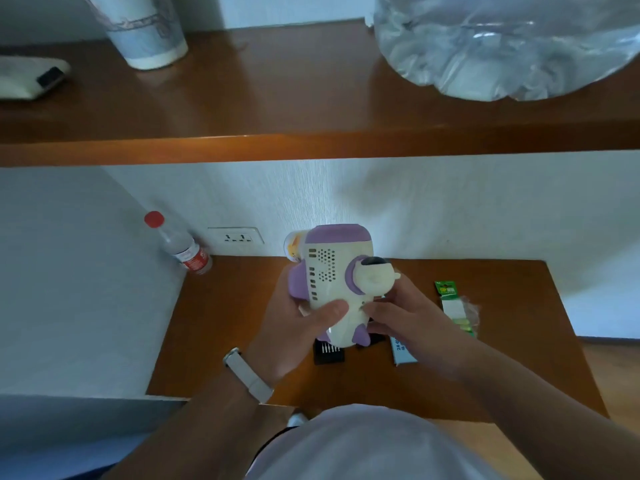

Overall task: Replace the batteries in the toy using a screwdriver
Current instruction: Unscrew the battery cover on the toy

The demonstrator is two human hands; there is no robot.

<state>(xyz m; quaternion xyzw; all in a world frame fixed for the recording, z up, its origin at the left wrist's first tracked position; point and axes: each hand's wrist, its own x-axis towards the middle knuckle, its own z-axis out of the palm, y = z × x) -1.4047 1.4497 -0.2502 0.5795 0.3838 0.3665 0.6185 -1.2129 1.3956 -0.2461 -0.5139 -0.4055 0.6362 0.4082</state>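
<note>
Biggest thing here is the wooden shelf up top. A huge crinkly clear plastic thing sits on its right end, and I can't tell what's in it. There's a paper cup on the left, but its mouth is cut off so no idea about the contents. Below is the bench, pushed up against the wall. The toy, a cream and purple body with speaker holes and a little figure stuck on its side, is held up over the middle of the bench. The left hand wraps around its lower half with the thumb across the front. The right hand has its fingers curled onto the lower right side, just under the figure. A clear bottle with its red cap on leans in the back left corner, too blurry to judge how full it is. The green battery pack lies to the right, blister contents just a greenish blur. A black case showing a row of thin metal bits sits right under the toy.
</note>
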